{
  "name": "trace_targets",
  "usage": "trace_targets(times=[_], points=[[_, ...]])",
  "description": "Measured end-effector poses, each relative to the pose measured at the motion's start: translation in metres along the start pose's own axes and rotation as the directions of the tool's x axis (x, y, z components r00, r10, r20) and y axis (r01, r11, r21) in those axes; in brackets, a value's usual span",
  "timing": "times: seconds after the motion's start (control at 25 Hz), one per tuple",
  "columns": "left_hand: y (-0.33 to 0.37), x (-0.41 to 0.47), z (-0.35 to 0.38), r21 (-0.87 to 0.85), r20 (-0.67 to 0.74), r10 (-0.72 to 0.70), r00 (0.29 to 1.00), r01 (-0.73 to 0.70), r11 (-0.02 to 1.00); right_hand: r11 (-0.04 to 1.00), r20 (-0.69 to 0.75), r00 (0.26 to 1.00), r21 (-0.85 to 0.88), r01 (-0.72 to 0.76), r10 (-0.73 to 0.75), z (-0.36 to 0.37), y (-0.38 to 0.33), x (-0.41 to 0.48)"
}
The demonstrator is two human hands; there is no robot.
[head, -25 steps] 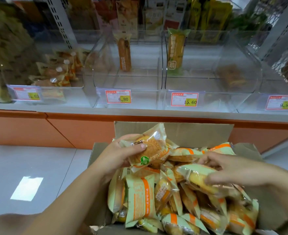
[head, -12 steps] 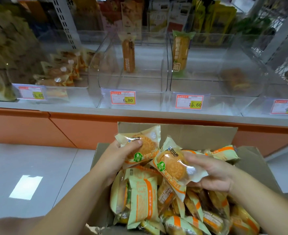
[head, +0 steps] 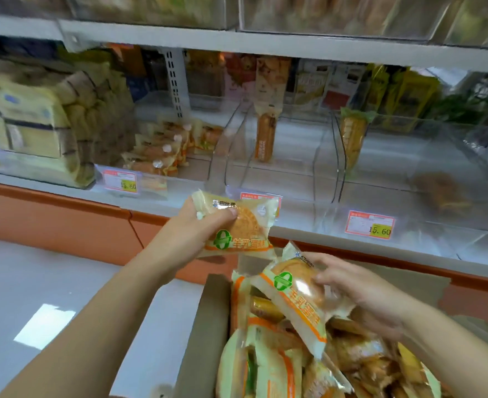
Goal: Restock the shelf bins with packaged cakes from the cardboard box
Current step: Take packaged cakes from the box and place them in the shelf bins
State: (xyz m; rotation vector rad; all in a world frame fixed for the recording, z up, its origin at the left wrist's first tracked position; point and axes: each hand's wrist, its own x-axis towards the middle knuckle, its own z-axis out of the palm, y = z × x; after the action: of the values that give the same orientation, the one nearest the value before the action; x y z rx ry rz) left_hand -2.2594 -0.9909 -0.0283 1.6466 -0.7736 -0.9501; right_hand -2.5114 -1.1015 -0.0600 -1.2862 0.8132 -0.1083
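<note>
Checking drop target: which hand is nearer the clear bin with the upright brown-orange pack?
Left. The left hand, holding a cake pack, is raised just below that bin; the right hand sits lower, over the cardboard box.

A pale grey tiled floor (head: 50, 282) fills the lower left, with a bright patch of reflected light (head: 45, 326) on it. An orange base panel (head: 50, 216) runs under the lowest shelf edge. Red-bordered price tags hang along that edge: one reading 15.60 at the left (head: 120, 181) and another 15.60 at the right (head: 370, 224). A perforated white upright (head: 174, 81) stands at the back. At far left sits a stack of yellowish multipacks (head: 33, 130), blurred. Behind, upright packets in yellow wrappers (head: 406, 96) line the back row beside some green leafy packaging (head: 466, 107).
</note>
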Motion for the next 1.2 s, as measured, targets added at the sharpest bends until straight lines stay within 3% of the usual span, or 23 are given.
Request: trace_targets(times=[0.08, 0.16, 0.28, 0.44, 0.56, 0.64, 0.8, 0.92, 1.2], points=[[0.003, 0.004, -0.019, -0.064, -0.030, -0.010, 0.999, 0.008, 0.998, 0.997, 0.026, 1.000, 0.074, 0.012, -0.014, 0.014, -0.013, 0.013], [0.005, 0.006, -0.038, -0.132, -0.065, -0.013, 0.998, 0.005, 0.991, 0.998, 0.033, 0.999, 0.040, 0.040, -0.042, 0.029, -0.031, 0.025], [0.011, 0.008, -0.069, -0.134, -0.155, 0.056, 0.986, -0.077, 0.988, 0.954, 0.016, 0.982, -0.234, 0.187, -0.188, 0.056, -0.079, 0.042], [0.013, 0.016, -0.121, -0.097, -0.341, 0.106, 0.934, -0.147, 0.984, 0.765, 0.012, 0.898, -0.519, 0.382, -0.441, 0.095, -0.172, 0.071], [0.005, 0.027, -0.151, 0.036, -0.307, 0.112, 0.945, -0.106, 0.994, 0.561, 0.000, 0.806, -0.718, 0.413, -0.592, 0.123, -0.226, 0.118], [0.001, 0.036, -0.163, 0.099, -0.250, 0.111, 0.962, -0.089, 0.991, 0.367, 0.038, 0.775, -0.865, 0.341, -0.630, 0.137, -0.251, 0.163], [-0.003, 0.057, -0.172, 0.063, -0.135, 0.113, 0.984, -0.105, 0.992, 0.099, -0.007, 0.888, -0.994, 0.043, -0.459, 0.130, -0.282, 0.250], [-0.006, 0.070, -0.174, 0.012, -0.116, 0.142, 0.983, -0.142, 0.990, -0.088, -0.105, 0.955, -0.987, -0.134, -0.276, 0.116, -0.287, 0.292], [-0.003, 0.078, -0.175, -0.039, -0.075, 0.126, 0.989, -0.129, 0.991, -0.234, -0.108, 0.986, -0.963, -0.136, -0.131, 0.107, -0.254, 0.348]])
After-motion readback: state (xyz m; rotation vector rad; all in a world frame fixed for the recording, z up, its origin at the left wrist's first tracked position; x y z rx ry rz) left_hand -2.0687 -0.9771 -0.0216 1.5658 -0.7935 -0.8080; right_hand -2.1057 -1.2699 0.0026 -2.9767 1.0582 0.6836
